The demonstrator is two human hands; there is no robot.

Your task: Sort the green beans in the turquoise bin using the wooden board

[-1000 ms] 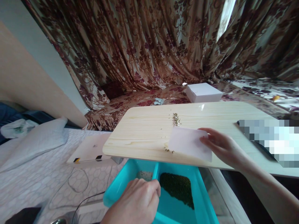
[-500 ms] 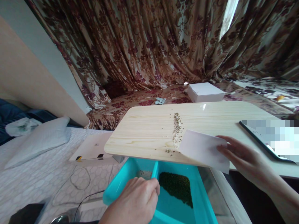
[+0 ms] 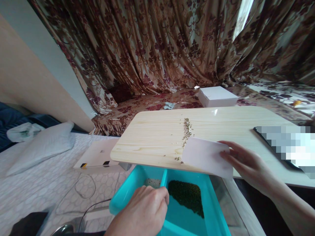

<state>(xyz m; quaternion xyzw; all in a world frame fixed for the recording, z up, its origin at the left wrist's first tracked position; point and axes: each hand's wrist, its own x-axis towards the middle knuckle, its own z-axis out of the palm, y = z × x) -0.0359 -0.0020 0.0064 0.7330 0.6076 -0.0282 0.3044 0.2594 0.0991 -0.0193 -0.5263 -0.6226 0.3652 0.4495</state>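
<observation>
My right hand (image 3: 246, 160) pinches a stiff white sheet of paper (image 3: 206, 156) between thumb and fingers. The sheet's left edge rests on a pale wooden tabletop (image 3: 142, 134), against a line of small brown-green seed-like grains (image 3: 187, 127). Below the table's near edge is a turquoise divided box (image 3: 216, 209). Its right compartment holds a dark green granular heap (image 3: 185, 196), and pale grains with dark specks (image 3: 152, 182) lie in the left one. My left hand (image 3: 147, 206) is closed over the box's divider, its fingertips mostly hidden.
A tablet-like device (image 3: 278, 147), partly pixelated, lies on the table's right side. Behind the table stands a white box (image 3: 218, 95). To the left, a flat white carton (image 3: 98, 155) and cables (image 3: 85, 193) rest on a bed (image 3: 49, 186).
My right hand has moved the paper left along the near table edge, up against the nearest grains. My left hand stays on the box.
</observation>
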